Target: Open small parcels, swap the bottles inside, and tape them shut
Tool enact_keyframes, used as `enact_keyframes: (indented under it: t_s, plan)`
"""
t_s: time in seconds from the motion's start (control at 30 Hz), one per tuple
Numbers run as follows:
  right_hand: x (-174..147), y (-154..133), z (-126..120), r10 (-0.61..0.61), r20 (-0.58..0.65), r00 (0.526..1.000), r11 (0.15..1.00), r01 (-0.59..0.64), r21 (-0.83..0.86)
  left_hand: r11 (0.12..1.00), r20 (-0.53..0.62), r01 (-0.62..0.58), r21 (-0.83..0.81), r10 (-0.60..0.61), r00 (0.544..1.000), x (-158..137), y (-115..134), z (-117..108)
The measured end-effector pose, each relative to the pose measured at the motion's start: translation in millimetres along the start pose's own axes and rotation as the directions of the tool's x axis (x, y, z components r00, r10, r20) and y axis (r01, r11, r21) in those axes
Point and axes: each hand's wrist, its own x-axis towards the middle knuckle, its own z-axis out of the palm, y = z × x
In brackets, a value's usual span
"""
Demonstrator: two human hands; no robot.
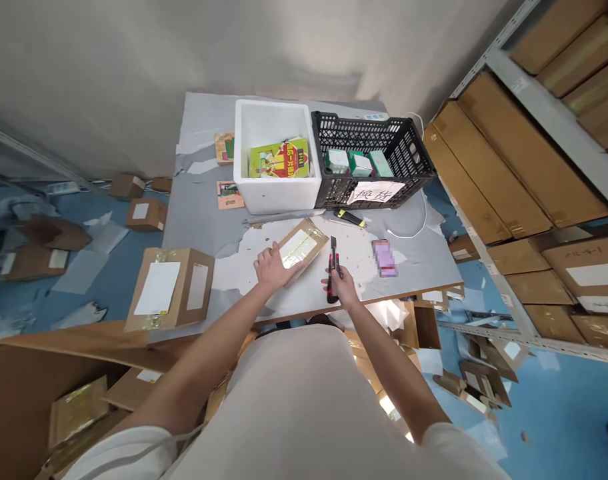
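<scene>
Your right hand (342, 287) is wrapped around a red-and-black utility knife (333, 267), its blade out and pointing away from you toward the wall. Your left hand (274, 268) is partly open at the left end of a small taped carton (305, 248), thumb along its near side; you can't tell here whether it grips or only steadies. The carton lies on the table (199, 207) between your 2 hands, long axis slanting from near left to far right, so its far-right end sits just left of the blade. The left hand is nearer, against it. Beyond, a 2nd cutter (351, 218) lies before a black crate (329, 193) with 3 green-and-white boxes (338, 159) inside; a white foam box (279, 197) stands beside that crate.
</scene>
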Motion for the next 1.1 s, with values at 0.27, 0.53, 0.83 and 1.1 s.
enact_keyframes:
  t_s: [0.27,0.53,0.83,1.1]
  plan:
    - [40,-4,26,0.053,0.089,0.995,0.994,-0.061,0.086,0.880,0.175,0.046,-0.472,0.043,0.984,-34,-43,9]
    - [5,11,-2,0.073,0.038,0.997,0.981,-0.079,0.180,0.894,0.116,0.048,-0.445,0.005,0.993,-10,-38,3]
    - [-50,42,-3,0.355,0.262,0.898,0.806,-0.436,0.401,0.911,0.200,-0.354,-0.211,0.395,0.897,110,-8,-14]
    - [-23,20,-3,0.288,0.154,0.945,0.877,-0.325,0.354,0.960,0.201,-0.208,-0.187,0.245,0.948,103,-18,-20]
